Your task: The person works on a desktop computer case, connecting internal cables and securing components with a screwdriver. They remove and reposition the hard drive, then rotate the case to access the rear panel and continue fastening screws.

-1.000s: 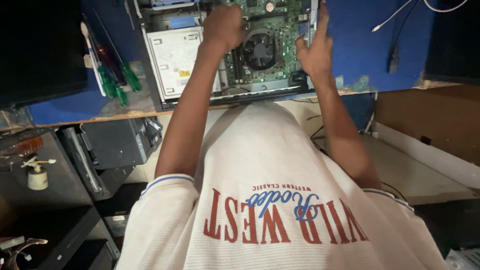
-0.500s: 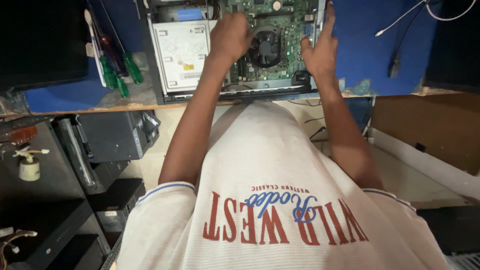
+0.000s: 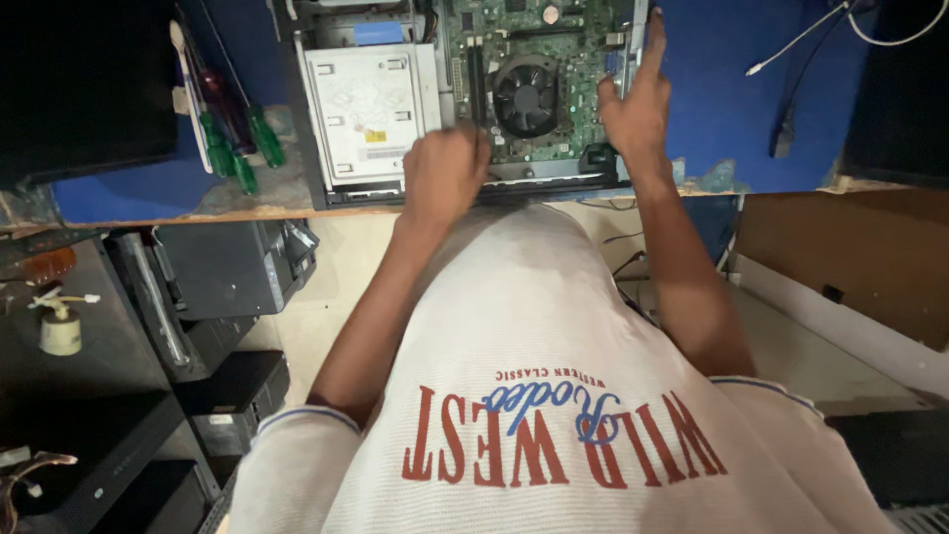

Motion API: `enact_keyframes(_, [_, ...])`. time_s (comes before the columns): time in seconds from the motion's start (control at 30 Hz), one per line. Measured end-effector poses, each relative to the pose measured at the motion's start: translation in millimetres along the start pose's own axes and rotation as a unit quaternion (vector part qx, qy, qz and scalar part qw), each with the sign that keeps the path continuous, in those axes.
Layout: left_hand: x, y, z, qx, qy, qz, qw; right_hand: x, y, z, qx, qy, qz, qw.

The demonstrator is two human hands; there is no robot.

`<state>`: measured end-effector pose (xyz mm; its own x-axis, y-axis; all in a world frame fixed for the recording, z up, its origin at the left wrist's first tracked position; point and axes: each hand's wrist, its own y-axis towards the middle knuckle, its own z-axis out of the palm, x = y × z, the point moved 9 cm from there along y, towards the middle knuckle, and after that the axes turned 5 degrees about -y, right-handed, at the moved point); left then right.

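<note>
The left hand [image 3: 445, 173] rests with curled fingers on the open computer case [image 3: 371, 99] edge, holding nothing visible; the right hand [image 3: 638, 104] lies flat, fingers stretched, along its side wall.

Warm dim indoor light, brightest on the shirt, dark corners, slight softness, mild wide-angle stretch

L hand [image 3: 445, 173] curled in loose fist, knuckles up, forearm reaching toward 1 o'clock. R hand [image 3: 635, 104] flat, fingers [image 3: 654, 44] straight, pointing 12 o'clock, forearm toward 11.
</note>
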<state>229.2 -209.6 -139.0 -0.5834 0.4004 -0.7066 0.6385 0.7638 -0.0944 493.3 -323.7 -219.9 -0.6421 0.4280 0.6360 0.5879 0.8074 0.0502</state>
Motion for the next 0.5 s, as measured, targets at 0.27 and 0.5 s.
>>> enact_keyframes(0.27, [1.0, -43.3, -10.4, -0.073, -0.049, -0.023, 0.996, -35.5, -22.5, -14.5, 0.000, -0.047, -0.013, 0.999])
enact_keyframes(0.5, [24.3, -82.5, -49.0, -0.162, -0.412, -0.114, 0.889, -38.1, -37.9, -42.4, -0.011, -0.024, -0.049, 0.998])
